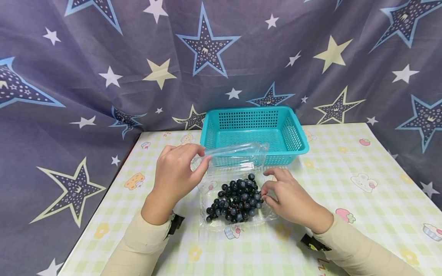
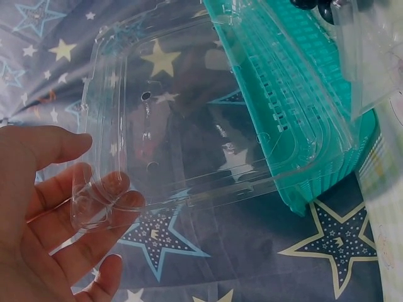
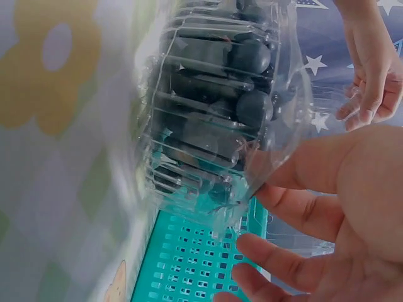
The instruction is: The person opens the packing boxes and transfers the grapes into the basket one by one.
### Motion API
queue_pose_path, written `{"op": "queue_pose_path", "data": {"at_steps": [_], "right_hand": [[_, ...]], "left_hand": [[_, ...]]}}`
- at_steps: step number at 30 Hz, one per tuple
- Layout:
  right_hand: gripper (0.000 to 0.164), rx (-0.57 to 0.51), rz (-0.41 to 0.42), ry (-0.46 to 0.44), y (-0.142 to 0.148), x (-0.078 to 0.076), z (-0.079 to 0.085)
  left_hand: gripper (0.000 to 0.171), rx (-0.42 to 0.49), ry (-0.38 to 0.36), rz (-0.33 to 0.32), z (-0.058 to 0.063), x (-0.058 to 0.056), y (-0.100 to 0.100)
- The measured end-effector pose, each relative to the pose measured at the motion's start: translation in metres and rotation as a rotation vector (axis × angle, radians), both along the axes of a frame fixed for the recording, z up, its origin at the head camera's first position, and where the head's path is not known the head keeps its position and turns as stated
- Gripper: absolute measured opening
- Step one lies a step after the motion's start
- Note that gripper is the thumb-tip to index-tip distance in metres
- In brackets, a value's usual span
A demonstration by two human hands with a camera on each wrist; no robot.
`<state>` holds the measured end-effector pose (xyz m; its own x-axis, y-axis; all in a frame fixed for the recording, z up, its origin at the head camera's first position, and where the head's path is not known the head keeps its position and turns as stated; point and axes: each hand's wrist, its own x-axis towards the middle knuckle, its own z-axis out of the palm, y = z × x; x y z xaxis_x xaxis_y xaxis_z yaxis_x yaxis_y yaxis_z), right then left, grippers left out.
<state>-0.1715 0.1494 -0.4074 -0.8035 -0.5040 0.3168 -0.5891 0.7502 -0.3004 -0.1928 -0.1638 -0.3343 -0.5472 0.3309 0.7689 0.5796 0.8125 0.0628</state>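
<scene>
A bunch of dark grapes (image 1: 238,199) lies in a clear plastic clamshell box (image 1: 214,224), whose hinged lid (image 1: 238,155) stands raised at the back. My left hand (image 1: 179,168) pinches the lid's left edge between thumb and fingers; in the left wrist view, fingertips show through the clear lid (image 2: 182,126). At the box's right side, my right hand (image 1: 290,197) pinches the grape stem between thumb and forefinger. The right wrist view shows the ribbed box wall (image 3: 208,100) with grapes (image 3: 252,56) behind it, and the other fingers (image 3: 277,258) of that hand spread apart.
Behind the box stands a turquoise plastic basket (image 1: 300,147) with slotted walls, overlapped by the raised lid. A checked, cartoon-printed cloth (image 1: 362,222) covers the table. A dark star-patterned curtain (image 1: 248,50) hangs along the back and sides.
</scene>
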Motion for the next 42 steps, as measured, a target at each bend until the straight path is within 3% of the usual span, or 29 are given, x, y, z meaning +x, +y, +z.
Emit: {"op": "queue_pose_path", "data": {"at_steps": [24,42], "right_hand": [[0.011,-0.074,0.079,0.074,-0.001,0.005,0.011],[0.007,-0.100,0.079,0.060,0.000,0.010,0.018]], "left_hand": [[0.014,-0.004,-0.006,0.003,0.000,0.000,0.001],[0.012,0.005,0.001,-0.002,-0.001,0.000,0.002]]}}
